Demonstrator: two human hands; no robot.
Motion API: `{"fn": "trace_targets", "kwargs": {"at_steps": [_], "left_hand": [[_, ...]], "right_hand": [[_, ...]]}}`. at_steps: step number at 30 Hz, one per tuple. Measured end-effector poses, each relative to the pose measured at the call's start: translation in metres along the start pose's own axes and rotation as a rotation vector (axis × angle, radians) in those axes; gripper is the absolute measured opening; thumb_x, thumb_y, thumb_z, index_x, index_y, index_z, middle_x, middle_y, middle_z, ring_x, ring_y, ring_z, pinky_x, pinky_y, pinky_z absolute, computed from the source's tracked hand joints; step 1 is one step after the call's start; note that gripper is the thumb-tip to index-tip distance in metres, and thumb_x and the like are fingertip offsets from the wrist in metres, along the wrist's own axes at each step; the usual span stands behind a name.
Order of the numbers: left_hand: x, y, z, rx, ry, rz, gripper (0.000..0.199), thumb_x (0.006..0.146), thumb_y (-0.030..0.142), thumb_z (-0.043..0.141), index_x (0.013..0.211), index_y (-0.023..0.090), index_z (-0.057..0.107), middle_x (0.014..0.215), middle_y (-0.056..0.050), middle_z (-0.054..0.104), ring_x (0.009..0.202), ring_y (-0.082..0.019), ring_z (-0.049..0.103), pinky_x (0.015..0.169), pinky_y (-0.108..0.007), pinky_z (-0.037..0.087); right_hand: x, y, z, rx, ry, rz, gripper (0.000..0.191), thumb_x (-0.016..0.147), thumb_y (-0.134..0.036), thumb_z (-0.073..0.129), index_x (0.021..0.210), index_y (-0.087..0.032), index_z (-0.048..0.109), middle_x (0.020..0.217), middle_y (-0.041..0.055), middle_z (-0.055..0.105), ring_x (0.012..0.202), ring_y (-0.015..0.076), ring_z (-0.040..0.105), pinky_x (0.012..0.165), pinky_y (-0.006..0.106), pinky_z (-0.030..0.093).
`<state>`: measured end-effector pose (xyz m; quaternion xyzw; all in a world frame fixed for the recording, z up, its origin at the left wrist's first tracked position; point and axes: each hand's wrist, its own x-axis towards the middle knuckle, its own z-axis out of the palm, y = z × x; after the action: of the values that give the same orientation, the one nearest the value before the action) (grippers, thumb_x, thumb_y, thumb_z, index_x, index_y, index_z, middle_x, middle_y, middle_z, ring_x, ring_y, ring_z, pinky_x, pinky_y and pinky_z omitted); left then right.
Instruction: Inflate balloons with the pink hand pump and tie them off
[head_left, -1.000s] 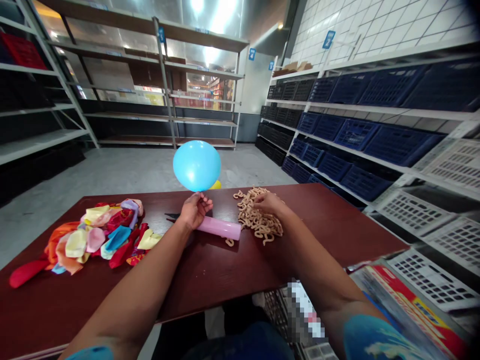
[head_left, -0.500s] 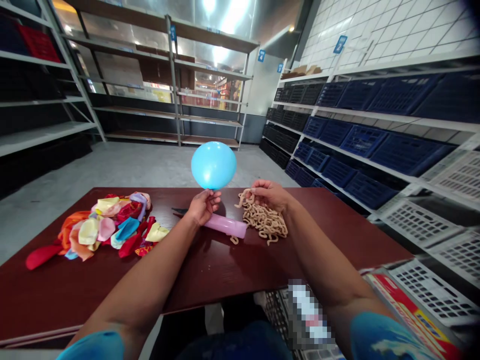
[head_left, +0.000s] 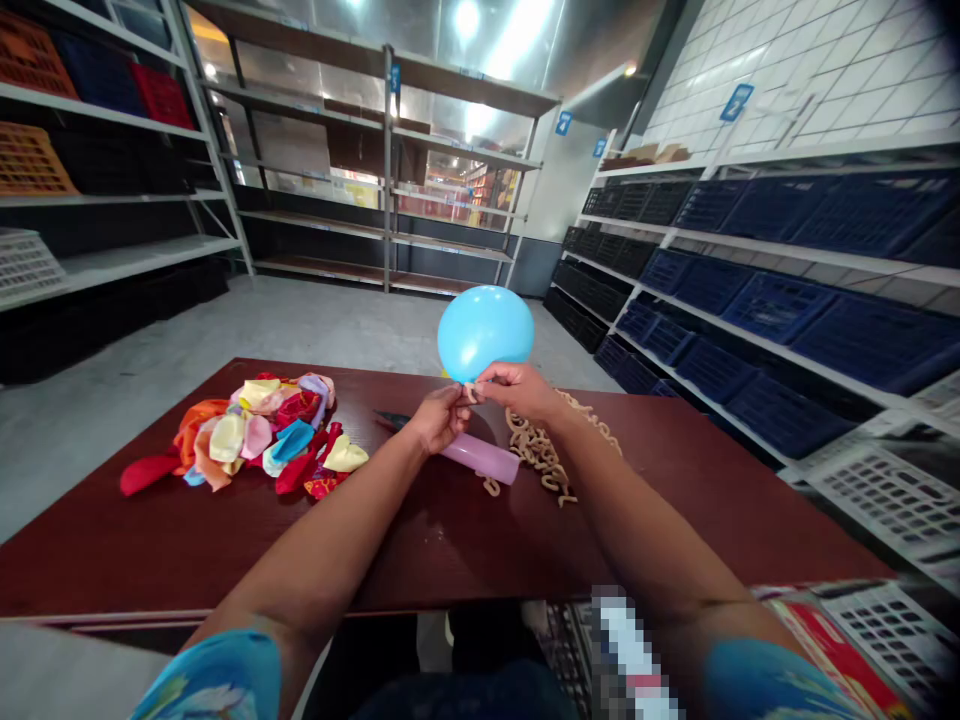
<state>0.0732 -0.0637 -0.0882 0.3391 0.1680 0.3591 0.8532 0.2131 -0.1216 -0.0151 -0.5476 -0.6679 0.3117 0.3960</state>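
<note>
An inflated light-blue balloon (head_left: 484,330) stands above my hands, its neck pinched in my left hand (head_left: 441,418). My right hand (head_left: 521,390) is closed on a tan rubber band (head_left: 471,392) at the balloon's neck, its fingertips touching those of the left. Beneath my hands a pink balloon pump (head_left: 484,458) with a dark pointed end lies on the table. A pile of tan rubber bands (head_left: 541,452) spreads under and beyond my right wrist, partly hidden by it. One loose band (head_left: 491,487) lies near the pump's end.
A heap of flat, colourful balloons (head_left: 255,435) covers the left of the dark red table (head_left: 420,560). Grey shelving (head_left: 390,180) stands across the floor. Blue crates (head_left: 780,310) fill the right-hand racks; white crates (head_left: 892,500) stand low at the right.
My right hand has come from the rubber band pile to the balloon's neck, bringing a band. The two hands now meet. The view has turned a little left.
</note>
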Motion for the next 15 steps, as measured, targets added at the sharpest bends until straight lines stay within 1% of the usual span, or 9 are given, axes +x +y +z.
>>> {"fn": "trace_targets", "kwargs": {"at_steps": [2, 4, 9, 13, 15], "left_hand": [[0.000, 0.000, -0.001, -0.005, -0.009, 0.000, 0.015, 0.080, 0.026, 0.055, 0.080, 0.011, 0.054, 0.072, -0.005, 0.059, 0.044, -0.004, 0.046, 0.035, -0.014, 0.030], [0.000, 0.001, -0.002, -0.016, -0.019, 0.002, 0.014, 0.079, 0.024, 0.056, 0.078, 0.011, 0.052, 0.066, -0.002, 0.054, 0.044, -0.004, 0.044, 0.035, -0.013, 0.028], [-0.002, 0.002, -0.002, 0.007, -0.041, 0.001, 0.015, 0.076, 0.023, 0.056, 0.075, 0.013, 0.045, 0.061, 0.003, 0.043, 0.043, -0.003, 0.036, 0.035, -0.013, 0.020], [0.000, 0.001, -0.003, 0.126, -0.040, 0.013, 0.018, 0.077, 0.027, 0.055, 0.075, 0.016, 0.042, 0.059, 0.005, 0.036, 0.041, -0.003, 0.030, 0.037, -0.015, 0.014], [0.002, 0.000, -0.005, 0.272, 0.025, 0.071, 0.019, 0.081, 0.033, 0.049, 0.073, 0.017, 0.041, 0.056, 0.006, 0.032, 0.039, -0.004, 0.026, 0.037, -0.017, 0.015]], "right_hand": [[0.002, 0.003, 0.002, -0.049, 0.004, -0.038, 0.019, 0.072, -0.034, 0.058, 0.076, -0.016, 0.064, 0.070, -0.0004, 0.064, 0.064, 0.0094, 0.052, 0.061, 0.022, 0.038], [0.003, 0.007, 0.004, -0.102, 0.006, -0.048, 0.020, 0.073, -0.035, 0.058, 0.077, -0.016, 0.064, 0.072, 0.0003, 0.064, 0.064, 0.0099, 0.052, 0.061, 0.023, 0.038], [0.005, 0.015, 0.006, -0.254, 0.056, -0.052, 0.021, 0.073, -0.036, 0.057, 0.075, -0.017, 0.066, 0.061, -0.0022, 0.057, 0.055, 0.0081, 0.044, 0.052, 0.021, 0.031], [0.004, 0.013, 0.008, -0.287, 0.086, -0.029, 0.023, 0.071, -0.038, 0.059, 0.071, -0.016, 0.066, 0.056, -0.0034, 0.051, 0.052, 0.0071, 0.039, 0.050, 0.021, 0.028], [0.002, 0.009, 0.010, -0.217, 0.123, 0.039, 0.022, 0.069, -0.038, 0.061, 0.072, -0.016, 0.064, 0.053, -0.0044, 0.049, 0.050, 0.0067, 0.038, 0.048, 0.021, 0.027]]}}
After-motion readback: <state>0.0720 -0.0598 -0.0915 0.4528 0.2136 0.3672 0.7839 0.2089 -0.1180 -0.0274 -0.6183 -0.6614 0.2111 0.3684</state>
